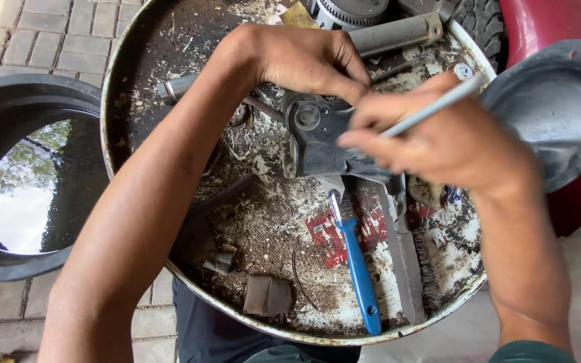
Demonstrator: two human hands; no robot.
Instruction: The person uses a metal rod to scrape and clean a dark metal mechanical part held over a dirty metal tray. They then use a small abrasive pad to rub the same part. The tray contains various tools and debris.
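The left hand (304,60) clamps its fingers on the top of a grey metal part (321,141) lying mid-drum lid (122,81), while the right hand (448,144) pinches a thin rod (438,104) against the part's right side. That hand hides the contact point. Below the part lies a blue-handled tool (358,269), its head partly tucked under.

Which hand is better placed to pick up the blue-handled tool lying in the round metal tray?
Probably the right hand. It is closer to the blue-handled tool, which lies just below it in the metal tray, but it holds a thin grey rod. The left hand is farther up, pressing on the grey metal part.
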